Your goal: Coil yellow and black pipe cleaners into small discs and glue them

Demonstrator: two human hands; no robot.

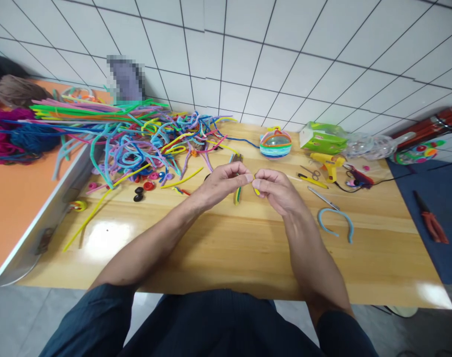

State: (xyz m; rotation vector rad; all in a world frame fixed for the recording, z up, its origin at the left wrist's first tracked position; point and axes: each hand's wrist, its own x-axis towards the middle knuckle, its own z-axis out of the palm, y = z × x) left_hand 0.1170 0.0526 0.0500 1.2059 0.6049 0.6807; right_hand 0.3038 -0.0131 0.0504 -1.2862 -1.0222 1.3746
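Observation:
Over the middle of the wooden table, my left hand point(230, 183) and my right hand point(274, 188) meet fingertip to fingertip. Both pinch a short yellow pipe cleaner point(256, 191), mostly hidden by the fingers; its end shows below my right thumb. Behind and below my left fingers lie pliers with green and yellow handles point(237, 195), partly covered by that hand. Past the hands stands a clear ball wrapped in coloured bands point(275, 144). A yellow pipe cleaner point(183, 178) lies on the wood left of my left hand.
A heap of tangled pipe cleaners point(137, 144) spreads at the back left, beside yarn balls point(23, 91). To the right are a yellow glue gun point(330, 166), scissors point(312, 172), a yellow cutter point(312, 180), tweezers point(323, 198) and a bent blue pipe cleaner point(335, 210). A tiled wall stands behind.

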